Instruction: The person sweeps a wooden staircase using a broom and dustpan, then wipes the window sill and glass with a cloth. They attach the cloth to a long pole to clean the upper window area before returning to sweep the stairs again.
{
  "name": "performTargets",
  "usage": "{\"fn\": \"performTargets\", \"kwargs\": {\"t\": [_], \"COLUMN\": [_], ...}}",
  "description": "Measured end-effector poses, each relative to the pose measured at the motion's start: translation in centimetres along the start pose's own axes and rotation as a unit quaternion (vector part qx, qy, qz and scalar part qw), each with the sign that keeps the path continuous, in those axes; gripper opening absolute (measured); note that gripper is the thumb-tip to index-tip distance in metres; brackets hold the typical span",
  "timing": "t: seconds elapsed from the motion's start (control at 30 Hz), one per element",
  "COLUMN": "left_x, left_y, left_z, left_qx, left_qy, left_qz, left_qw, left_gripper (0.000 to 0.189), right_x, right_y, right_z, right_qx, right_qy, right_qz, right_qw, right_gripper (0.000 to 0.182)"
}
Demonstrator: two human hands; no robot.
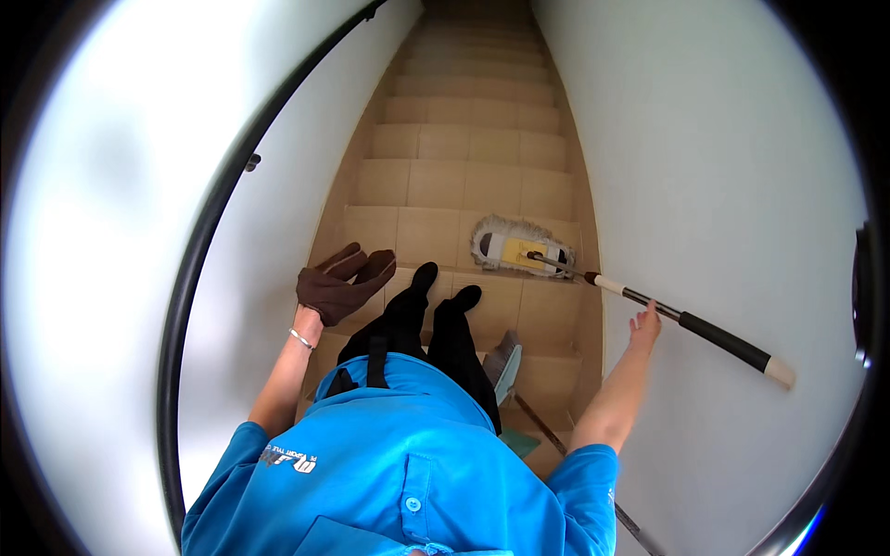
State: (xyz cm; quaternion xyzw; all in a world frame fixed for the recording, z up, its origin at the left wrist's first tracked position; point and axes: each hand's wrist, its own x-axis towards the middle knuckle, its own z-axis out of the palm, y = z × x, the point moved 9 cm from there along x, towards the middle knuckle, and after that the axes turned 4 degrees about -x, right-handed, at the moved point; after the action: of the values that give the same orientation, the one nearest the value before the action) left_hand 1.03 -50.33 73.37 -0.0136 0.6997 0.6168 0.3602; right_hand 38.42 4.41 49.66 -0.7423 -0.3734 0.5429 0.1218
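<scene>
A brown cloth drapes over my left hand and hides its fingers; the cloth's loose ends stick out ahead. My right hand is stretched out to the wall side, fingers apart. Its fingertips meet the metal pole of a flat mop without wrapping around it. The fringed mop head lies on a stair tread, by its right-hand end. From there the pole slants to the right, its dark grip close to the white wall.
Tiled stairs descend ahead between white walls. A black handrail runs along the left. Beside my right leg are a broom and a partly hidden green dustpan-like piece. My black shoes stand at a step edge.
</scene>
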Motion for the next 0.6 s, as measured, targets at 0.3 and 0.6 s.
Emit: {"fn": "performTargets", "kwargs": {"t": [0.3, 0.6], "left_x": [1.1, 3.8], "left_y": [1.7, 6.1], "left_z": [2.5, 13.7], "left_qx": [0.075, 0.106], "left_qy": [-0.076, -0.301], "left_qz": [0.052, 0.179], "left_qw": [0.993, 0.931], "left_gripper": [0.036, 0.038], "right_x": [-16.9, -35.5], "right_y": [16.6, 29.6], "right_z": [6.1, -1.8], "right_qx": [-0.123, -0.091], "right_qy": [-0.214, -0.044], "right_qz": [-0.043, 0.134], "right_qw": [0.968, 0.986], "right_gripper": [0.031, 0.031]}}
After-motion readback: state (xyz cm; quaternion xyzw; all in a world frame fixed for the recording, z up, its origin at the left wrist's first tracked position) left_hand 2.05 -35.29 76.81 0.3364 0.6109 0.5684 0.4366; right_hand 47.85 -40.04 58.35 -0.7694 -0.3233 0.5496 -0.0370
